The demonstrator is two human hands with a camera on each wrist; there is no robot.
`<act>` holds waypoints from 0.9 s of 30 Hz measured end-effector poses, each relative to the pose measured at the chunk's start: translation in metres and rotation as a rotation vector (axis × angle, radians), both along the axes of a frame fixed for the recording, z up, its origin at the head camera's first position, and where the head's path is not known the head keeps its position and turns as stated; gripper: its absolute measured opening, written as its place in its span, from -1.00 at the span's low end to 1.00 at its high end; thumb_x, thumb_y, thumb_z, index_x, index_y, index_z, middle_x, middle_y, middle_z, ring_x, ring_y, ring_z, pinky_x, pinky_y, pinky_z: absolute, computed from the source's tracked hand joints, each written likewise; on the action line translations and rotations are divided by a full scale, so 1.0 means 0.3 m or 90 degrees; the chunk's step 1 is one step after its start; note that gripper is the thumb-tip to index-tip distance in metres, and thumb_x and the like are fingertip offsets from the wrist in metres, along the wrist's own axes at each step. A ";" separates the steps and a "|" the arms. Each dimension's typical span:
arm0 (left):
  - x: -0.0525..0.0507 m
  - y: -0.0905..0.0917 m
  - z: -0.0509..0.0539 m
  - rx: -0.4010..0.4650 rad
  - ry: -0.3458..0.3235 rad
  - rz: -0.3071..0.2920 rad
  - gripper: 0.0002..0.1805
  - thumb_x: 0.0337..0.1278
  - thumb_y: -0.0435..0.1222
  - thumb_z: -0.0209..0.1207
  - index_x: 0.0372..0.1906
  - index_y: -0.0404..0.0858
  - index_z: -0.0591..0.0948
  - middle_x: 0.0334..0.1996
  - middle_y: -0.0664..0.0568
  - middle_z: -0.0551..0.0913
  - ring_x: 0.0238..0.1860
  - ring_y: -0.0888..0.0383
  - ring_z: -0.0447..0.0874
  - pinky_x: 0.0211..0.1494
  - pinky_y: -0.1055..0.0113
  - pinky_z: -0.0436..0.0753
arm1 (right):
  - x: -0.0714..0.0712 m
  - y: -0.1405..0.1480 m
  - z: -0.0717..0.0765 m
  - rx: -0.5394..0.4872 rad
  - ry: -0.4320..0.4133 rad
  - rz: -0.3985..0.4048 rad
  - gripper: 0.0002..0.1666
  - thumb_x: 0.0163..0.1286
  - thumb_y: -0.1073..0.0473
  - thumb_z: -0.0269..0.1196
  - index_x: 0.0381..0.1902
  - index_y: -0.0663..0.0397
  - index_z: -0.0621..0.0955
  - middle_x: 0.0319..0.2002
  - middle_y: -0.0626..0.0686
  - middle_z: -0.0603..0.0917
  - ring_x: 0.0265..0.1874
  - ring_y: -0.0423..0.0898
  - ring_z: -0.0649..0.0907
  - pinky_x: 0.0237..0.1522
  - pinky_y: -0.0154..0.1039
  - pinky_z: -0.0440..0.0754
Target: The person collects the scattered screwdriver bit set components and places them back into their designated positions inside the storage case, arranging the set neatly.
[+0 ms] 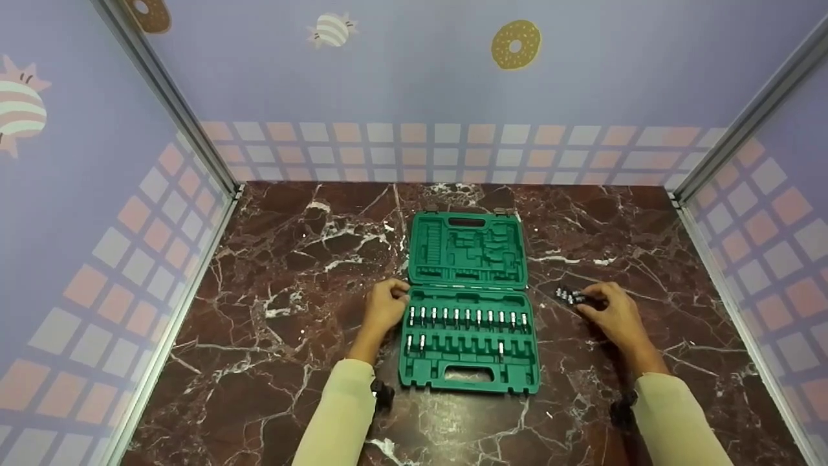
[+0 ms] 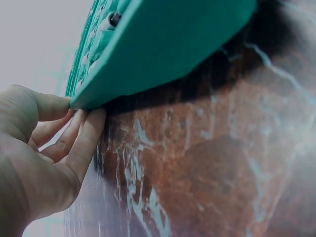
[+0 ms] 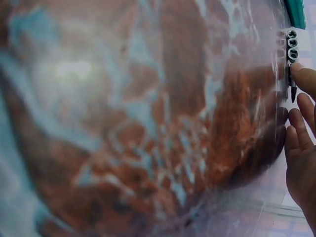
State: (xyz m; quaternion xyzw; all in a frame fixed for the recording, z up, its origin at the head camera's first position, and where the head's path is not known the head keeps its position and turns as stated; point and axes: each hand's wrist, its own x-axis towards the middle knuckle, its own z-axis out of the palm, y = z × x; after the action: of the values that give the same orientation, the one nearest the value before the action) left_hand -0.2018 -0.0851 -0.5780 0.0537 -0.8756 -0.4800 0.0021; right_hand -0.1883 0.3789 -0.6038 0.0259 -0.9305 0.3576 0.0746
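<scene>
A green plastic socket case (image 1: 420, 375) lies unfolded on the table, its moulded lid (image 1: 446, 249) away from me. Several bit sockets (image 1: 457, 317) fill the case's upper row. In the lower row two stand at the left and one (image 1: 501, 351) towards the right. My left hand (image 1: 386, 303) pinches the case's left edge near the hinge, thumb above and fingertips at the underside (image 2: 89, 111). Right of the case, a small cluster of bit sockets (image 1: 564, 296) lies on the table. There my right hand (image 1: 614, 314) pinches one dark-tipped bit socket (image 3: 293, 94) beside the others.
The dark red marbled table (image 1: 310, 362) stretches around the case. Patterned panels stand at the back (image 1: 414, 77) and both sides, with metal posts at the corners. Small camera straps (image 1: 383, 393) sit at both wrists.
</scene>
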 end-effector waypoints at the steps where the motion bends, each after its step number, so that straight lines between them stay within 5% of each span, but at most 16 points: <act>1: 0.000 0.001 0.001 0.000 -0.001 0.001 -0.85 0.22 -0.46 0.29 -0.16 -0.24 0.77 -0.26 -0.07 0.78 -0.18 -0.03 0.74 -0.03 0.03 0.68 | -0.001 0.001 -0.001 -0.001 -0.003 -0.001 -0.65 0.27 0.22 0.50 -0.02 0.16 0.69 -0.04 0.18 0.64 -0.02 0.14 0.63 0.11 0.04 0.47; 12: -0.003 0.004 -0.003 -0.001 0.001 0.006 -0.86 0.22 -0.46 0.29 -0.17 -0.24 0.77 -0.27 -0.06 0.78 -0.20 -0.03 0.74 -0.05 0.04 0.68 | -0.009 -0.001 -0.015 0.007 -0.001 -0.008 -0.70 0.27 0.20 0.50 -0.08 0.15 0.71 -0.09 0.17 0.66 -0.11 0.07 0.64 -0.01 -0.21 0.45; 27: 0.000 0.003 -0.002 0.003 0.016 0.003 -0.86 0.21 -0.47 0.30 -0.18 -0.25 0.77 -0.29 -0.07 0.79 -0.22 -0.02 0.74 -0.06 0.04 0.68 | -0.011 -0.016 -0.010 0.039 -0.001 -0.004 -0.84 0.37 0.22 0.42 -0.13 0.14 0.71 -0.23 0.15 0.65 -0.22 0.07 0.61 -0.09 0.02 0.52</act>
State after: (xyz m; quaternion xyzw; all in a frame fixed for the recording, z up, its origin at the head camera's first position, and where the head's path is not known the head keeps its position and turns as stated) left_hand -0.2019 -0.0843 -0.5786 0.0495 -0.8744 -0.4825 0.0140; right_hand -0.1917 0.3740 -0.6068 0.0252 -0.9412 0.3286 0.0744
